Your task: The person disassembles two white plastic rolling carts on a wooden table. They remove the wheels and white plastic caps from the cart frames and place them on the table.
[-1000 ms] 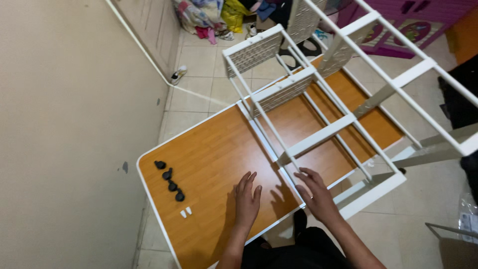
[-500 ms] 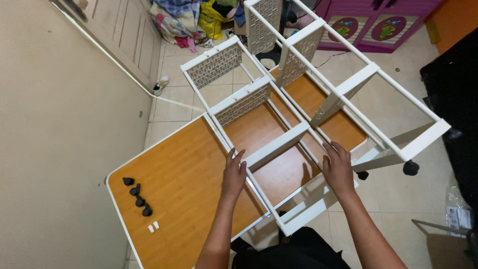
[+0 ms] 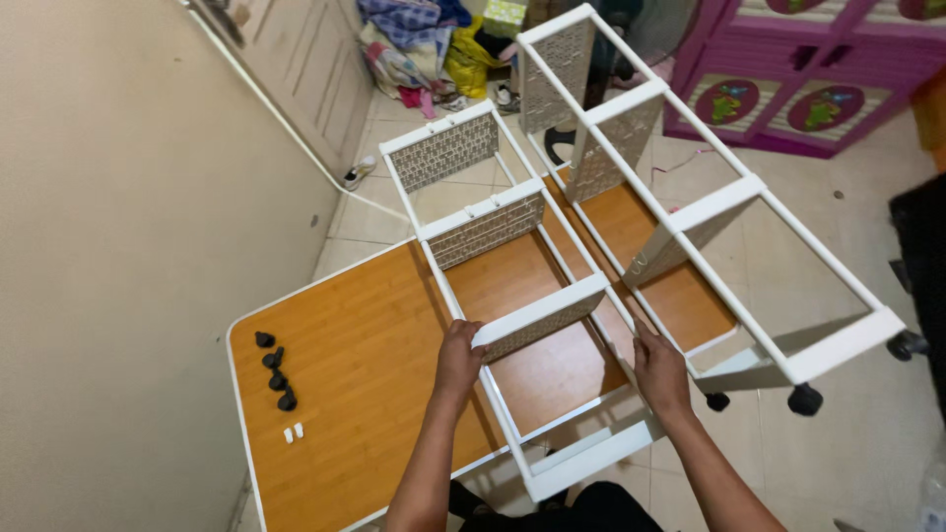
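Shifted since the earlier frame, left hand (image 3: 459, 355) and right hand (image 3: 660, 368) clamped on white metal trolley frame (image 3: 631, 192) lying across orange wood-grain desk (image 3: 365, 345), mid-repositioning; steady, even grip probably needed next.

Table (image 3: 374, 365): orange wood-grain top, white rim.
Casters (image 3: 275, 370): four black ones, lined up by the table's left edge.
Caps (image 3: 293, 432): two small white pieces just below.
Clothes (image 3: 414, 44): heaped on the tiled floor.
Cabinet (image 3: 788, 89): purple, far right.

packages: green patterned box (image 3: 505, 17) | place: top centre, behind clothes pile (image 3: 414, 44)
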